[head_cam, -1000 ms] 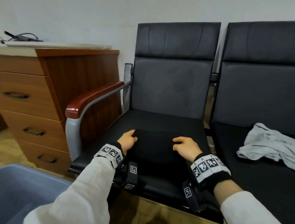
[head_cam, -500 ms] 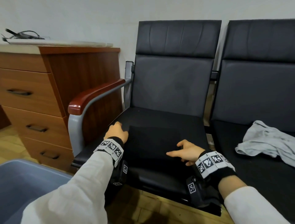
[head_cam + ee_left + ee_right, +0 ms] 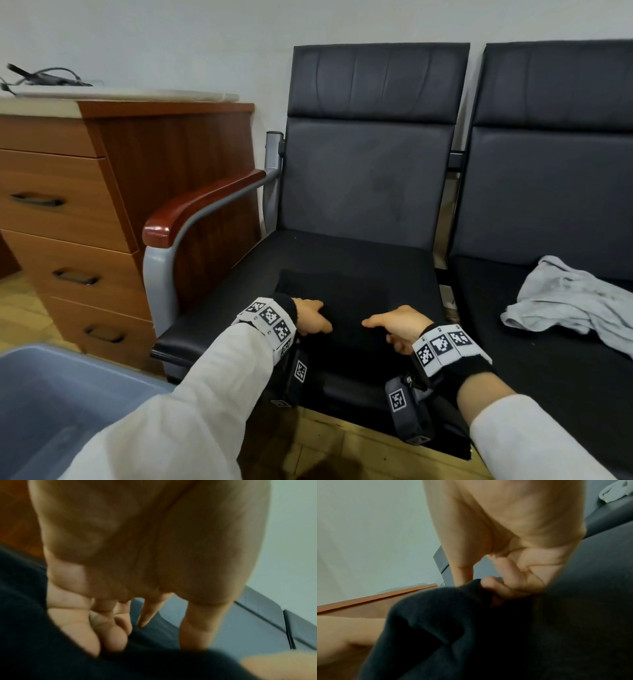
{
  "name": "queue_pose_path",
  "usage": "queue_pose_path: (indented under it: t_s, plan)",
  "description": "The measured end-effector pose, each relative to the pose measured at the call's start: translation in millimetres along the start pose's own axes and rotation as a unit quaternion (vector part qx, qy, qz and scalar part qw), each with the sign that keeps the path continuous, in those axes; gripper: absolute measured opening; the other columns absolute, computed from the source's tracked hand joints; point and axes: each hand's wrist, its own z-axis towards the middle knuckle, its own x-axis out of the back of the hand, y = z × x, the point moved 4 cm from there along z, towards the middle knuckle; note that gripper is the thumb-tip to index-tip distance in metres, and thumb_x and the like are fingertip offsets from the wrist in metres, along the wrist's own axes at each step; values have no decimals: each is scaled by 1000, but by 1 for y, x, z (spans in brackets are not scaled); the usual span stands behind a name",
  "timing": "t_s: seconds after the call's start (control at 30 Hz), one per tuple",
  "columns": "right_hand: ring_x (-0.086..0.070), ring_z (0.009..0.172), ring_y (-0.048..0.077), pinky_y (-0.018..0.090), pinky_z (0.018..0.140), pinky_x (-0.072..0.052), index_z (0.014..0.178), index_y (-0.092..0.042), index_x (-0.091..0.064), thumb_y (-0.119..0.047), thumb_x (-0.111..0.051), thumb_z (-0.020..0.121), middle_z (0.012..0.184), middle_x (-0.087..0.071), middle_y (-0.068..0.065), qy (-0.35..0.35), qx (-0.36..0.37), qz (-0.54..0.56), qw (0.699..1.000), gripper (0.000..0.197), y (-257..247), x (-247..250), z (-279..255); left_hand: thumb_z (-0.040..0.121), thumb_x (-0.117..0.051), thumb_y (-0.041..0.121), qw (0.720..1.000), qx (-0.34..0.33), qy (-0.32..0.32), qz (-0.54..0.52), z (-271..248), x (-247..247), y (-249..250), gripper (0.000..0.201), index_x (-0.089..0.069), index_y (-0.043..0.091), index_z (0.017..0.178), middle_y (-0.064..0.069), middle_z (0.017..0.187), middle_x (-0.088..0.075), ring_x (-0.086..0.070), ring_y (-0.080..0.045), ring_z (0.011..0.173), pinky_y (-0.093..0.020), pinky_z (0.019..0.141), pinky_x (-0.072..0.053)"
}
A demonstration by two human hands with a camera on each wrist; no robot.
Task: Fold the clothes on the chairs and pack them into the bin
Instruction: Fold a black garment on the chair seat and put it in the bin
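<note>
- No words, brand names or numbers can be read in any view.
- The only signs are black-and-white square code markers: a row of them on the white band around the left wrist, and a row on the white band around the right wrist.
- Single markers of the same kind sit on the dark camera units strapped under the left wrist and under the right wrist.
</note>
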Motion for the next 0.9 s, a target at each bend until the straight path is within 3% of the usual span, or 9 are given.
queue_pose_path:
  t_s: [0.13, 0.2, 0.27, 0.4, 0.5, 0.6, 0.73, 0.8, 0.9]
  plan:
    - [-66, 72, 24, 27, 62, -54, 106, -3, -63, -26, -78, 66, 85, -68, 8, 22, 44, 70, 996, 48, -2, 2, 7, 88, -63, 36, 981, -70, 60, -169, -2, 3, 9, 70, -29, 21, 147, -2, 110, -52, -55, -12, 81, -23, 57, -47]
    - [-68, 89, 31, 40, 87, -55, 107, -2, -67, -22, -75, 66, 97, -70, 14, 55, 60, 120, 989, 46, -4, 8, 10, 85, -69, 25, 975, -99, 39, -197, -1, -9, 16, 73, -31, 19, 146, 0, 91, -53, -55, -10, 70, -23, 53, -50]
    - [-66, 94, 34, 44, 92, -52, 102, 0, -67, -16, -71, 75, 99, -69, 17, 69, 59, 179, 980, 31, -6, 15, 5, 84, -69, 13, 973, -103, 1, -205, -1, -23, 22, 77, -27, 16, 148, -4, 89, -53, -56, -13, 72, -27, 62, -55]
    - [-69, 91, 37, 51, 91, -52, 96, -2, -69, -23, -82, 57, 95, -71, 20, -12, 34, 229, 973, 46, -6, 12, -6, 86, -65, 6, 980, -138, 46, -139, 0, -31, 38, 76, -23, 14, 149, -16, 121, -50, -57, -19, 76, -27, 65, -54]
    - [-66, 76, 34, 43, 78, -54, 75, 0, -67, -1, -69, 66, 77, -66, 17, -25, 47, 213, 976, 9, -9, 13, -12, 86, -65, 6, 970, -129, 73, -191, 8, -29, 41, 72, -28, 14, 146, -15, 116, -52, -61, -22, 79, -29, 62, -54]
    - [-53, 54, 25, 32, 54, -42, 55, -6, -51, 13, -52, 71, 57, -49, 9, -10, 85, 245, 966, 25, -15, 21, -15, 89, -57, 5, 915, -47, 134, -379, 15, -11, 24, 46, -39, 18, 129, -10, 105, -53, -56, -19, 69, -32, 56, -54]
    - [-60, 67, 25, 31, 62, -47, 74, -9, -61, 18, -46, 74, 75, -65, 15, 4, 165, 249, 954, 31, -30, 19, -32, 88, -51, 4, 870, 42, 238, -431, 19, 4, -10, 52, -35, 9, 138, -13, 126, -49, -62, -20, 64, -23, 34, -45]
    - [-63, 83, 25, 32, 72, -51, 93, -11, -65, 15, -49, 72, 98, -69, 16, 9, 202, 207, 957, 38, -38, 14, -36, 89, -50, 8, 885, 21, 232, -404, 15, 8, -8, 50, -37, 8, 138, -11, 104, -59, -63, -18, 63, -28, 44, -52]
    - [-61, 102, 23, 35, 86, -53, 124, -17, -57, 9, -56, 70, 112, -64, 8, 21, 234, 134, 963, 60, -48, 4, -36, 88, -53, 18, 907, -12, 305, -289, 6, 17, 0, 43, -49, 11, 130, -13, 132, -50, -67, -28, 94, -41, 80, -57]
